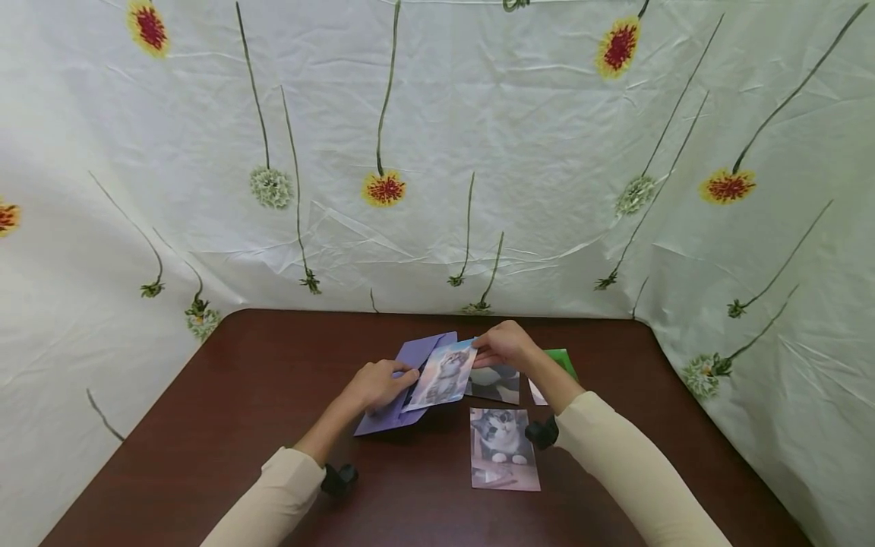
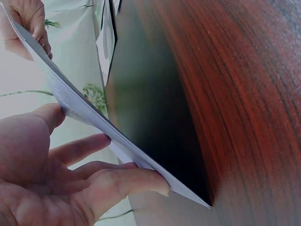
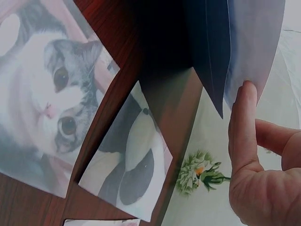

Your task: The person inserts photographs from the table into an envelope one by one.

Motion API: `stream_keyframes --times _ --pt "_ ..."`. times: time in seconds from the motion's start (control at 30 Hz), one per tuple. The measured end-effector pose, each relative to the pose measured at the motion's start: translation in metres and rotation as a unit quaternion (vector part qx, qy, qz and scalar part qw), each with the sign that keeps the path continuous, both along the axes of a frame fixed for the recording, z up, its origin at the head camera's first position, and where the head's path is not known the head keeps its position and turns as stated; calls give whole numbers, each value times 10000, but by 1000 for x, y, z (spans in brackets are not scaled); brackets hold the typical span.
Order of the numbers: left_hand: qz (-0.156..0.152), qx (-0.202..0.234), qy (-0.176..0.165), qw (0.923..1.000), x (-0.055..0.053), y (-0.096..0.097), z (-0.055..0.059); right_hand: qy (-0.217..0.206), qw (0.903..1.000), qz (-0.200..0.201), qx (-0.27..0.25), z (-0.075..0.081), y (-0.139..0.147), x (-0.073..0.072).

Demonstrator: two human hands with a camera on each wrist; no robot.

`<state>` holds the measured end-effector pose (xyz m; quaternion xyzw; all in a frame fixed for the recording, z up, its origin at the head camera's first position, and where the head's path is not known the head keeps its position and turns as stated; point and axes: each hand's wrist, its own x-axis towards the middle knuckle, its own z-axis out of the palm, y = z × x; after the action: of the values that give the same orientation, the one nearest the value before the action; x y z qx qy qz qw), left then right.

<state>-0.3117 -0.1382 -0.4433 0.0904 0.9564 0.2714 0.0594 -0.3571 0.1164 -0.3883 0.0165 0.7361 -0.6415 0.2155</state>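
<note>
Head view: flowered cloth [image 1: 437, 114] hangs behind a dark wooden table [image 1: 205, 395]. A purple envelope [image 1: 418, 351], tilted up from the table, is gripped by the left hand [image 1: 383, 384] between thumb and fingers. The right hand [image 1: 504, 346] pinches the upper right corner of a kitten picture [image 1: 446, 372], which overlaps the envelope; how much sits inside, and whether it is going in or out, cannot be told. Handling of this picture thus appears midway, neither wholly enclosed nor clear. A cat picture [image 1: 504, 463] lies flat nearer the person, and a black-and-white picture [image 1: 497, 387] lies beyond it, both outside the envelope and unheld. A green item [image 1: 563, 363], partly hidden by the right arm, also lies apart.
</note>
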Motion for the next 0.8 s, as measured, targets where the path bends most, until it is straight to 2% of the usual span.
stream_keyframes --times 0.13,0.27,0.4,0.8 --pt "-21 -66 103 9999 -1 0 -1 88 9999 -15 68 3 -8 0" --pt "57 46 -48 10000 0 1 0 217 9997 44 131 6 -18 1" --pt "64 60 -35 10000 1 -1 1 294 9993 65 217 6 -27 1" --pt "24 21 -24 10000 1 -2 4 302 9987 -170 384 2 -34 -5"
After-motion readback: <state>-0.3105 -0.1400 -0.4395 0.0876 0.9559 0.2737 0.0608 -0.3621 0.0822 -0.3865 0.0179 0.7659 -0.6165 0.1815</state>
